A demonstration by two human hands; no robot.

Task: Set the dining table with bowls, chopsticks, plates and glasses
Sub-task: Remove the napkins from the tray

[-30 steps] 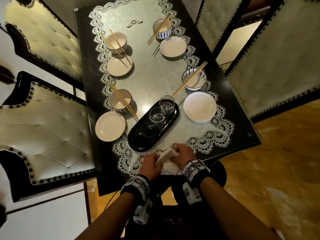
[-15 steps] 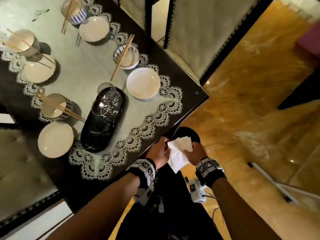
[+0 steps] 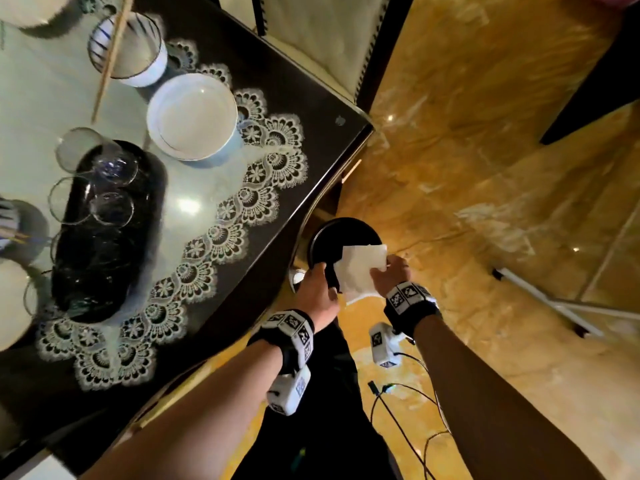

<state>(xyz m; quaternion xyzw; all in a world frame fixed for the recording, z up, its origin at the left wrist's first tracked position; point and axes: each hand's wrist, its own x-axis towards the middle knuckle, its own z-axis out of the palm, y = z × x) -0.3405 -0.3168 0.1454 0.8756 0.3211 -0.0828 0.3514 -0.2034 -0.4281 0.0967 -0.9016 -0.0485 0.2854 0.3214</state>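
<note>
I see left hand and right hand each pinching white folded paper napkin above round black bin.

Blue-striped white bowl sits upright with a pair of wooden chopsticks laid across its rim, the lower ends poking out onto the table. Just beside it is a round white plate, lying flat. Clear glasses stand bunched together on a black tray.
</note>
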